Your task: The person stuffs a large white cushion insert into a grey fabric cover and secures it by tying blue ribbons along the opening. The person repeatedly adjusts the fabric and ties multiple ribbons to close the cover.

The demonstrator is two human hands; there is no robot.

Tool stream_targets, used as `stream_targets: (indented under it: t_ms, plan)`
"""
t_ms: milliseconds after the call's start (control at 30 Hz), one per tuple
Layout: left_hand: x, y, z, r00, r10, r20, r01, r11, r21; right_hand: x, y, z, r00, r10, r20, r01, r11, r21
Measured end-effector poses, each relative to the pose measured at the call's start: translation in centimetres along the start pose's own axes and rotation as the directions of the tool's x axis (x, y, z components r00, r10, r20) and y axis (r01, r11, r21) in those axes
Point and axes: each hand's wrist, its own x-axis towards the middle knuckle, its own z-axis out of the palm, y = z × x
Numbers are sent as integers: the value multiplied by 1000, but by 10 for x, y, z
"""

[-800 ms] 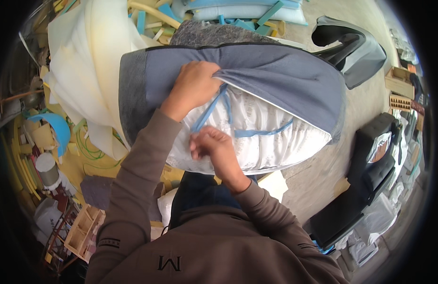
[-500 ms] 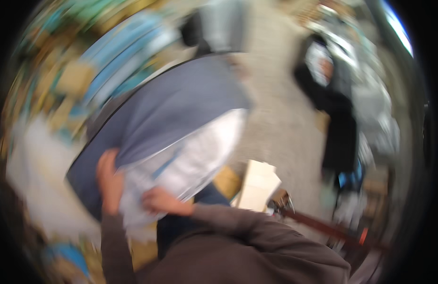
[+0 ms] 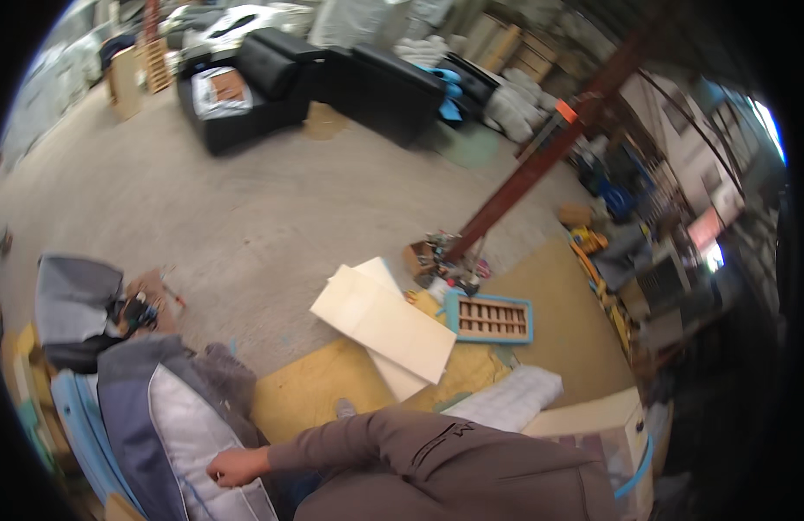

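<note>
A large grey-and-white fabric cover [image 3: 178, 408], with its pale lining side turned up, stands at the lower left beside my body. My right hand [image 3: 237, 467] lies on the white part, fingers curled closed against the cloth. Just below the hand a thin blue line runs along the white cloth. My right sleeve is brown and crosses in front of me from the right. Nothing of my left hand shows in the head view.
Blue foam pieces [image 3: 80, 425] lean left of the cover. Cream boards [image 3: 384, 321] lie on yellowish sheeting, near a blue-framed wooden piece [image 3: 493, 319]. A red-brown post [image 3: 541, 165] rises beyond. Black sofa parts [image 3: 376, 91] stand at the back; a grey seat piece [image 3: 76, 300] sits far left.
My view has swung to the right, so the cover now lies at the lower left. My left hand has gone out of view; my right hand is still at the white cloth.
</note>
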Motion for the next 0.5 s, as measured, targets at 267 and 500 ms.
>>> stream_targets:
  t_ms: [267,500]
  plan:
    - [-2,298,11,842,530,103,-486,828,-280,-374,53,-263,482,256,-838,-343,935,89]
    - [-33,479,7,635,745,206,-627,652,-426,-586,87,-245,-156,486,-860,-309,803,510]
